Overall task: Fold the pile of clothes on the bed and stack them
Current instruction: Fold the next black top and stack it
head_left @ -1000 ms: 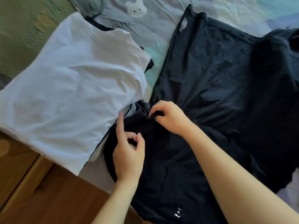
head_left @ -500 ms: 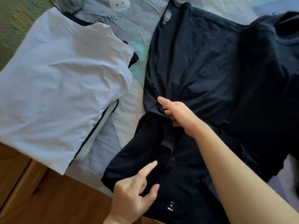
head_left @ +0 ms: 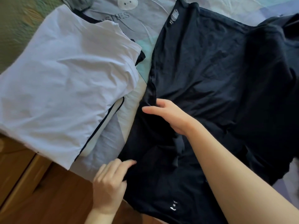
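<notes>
Two bare forearms enter from the lower edge of the frame, with no sleeves, watch, rings or bracelets visible. The left hand (head_left: 110,186) is slightly blurred; the right hand (head_left: 171,117) shows short, unpainted nails on its fingers (head_left: 148,109).

Beneath my view: pale bedsheet (head_left: 129,120) printed with a white cartoon bear (head_left: 127,4) and grey lettering (head_left: 118,17), green patterned cover (head_left: 17,28) at far left, wooden floor (head_left: 48,196) along the near edge.
</notes>
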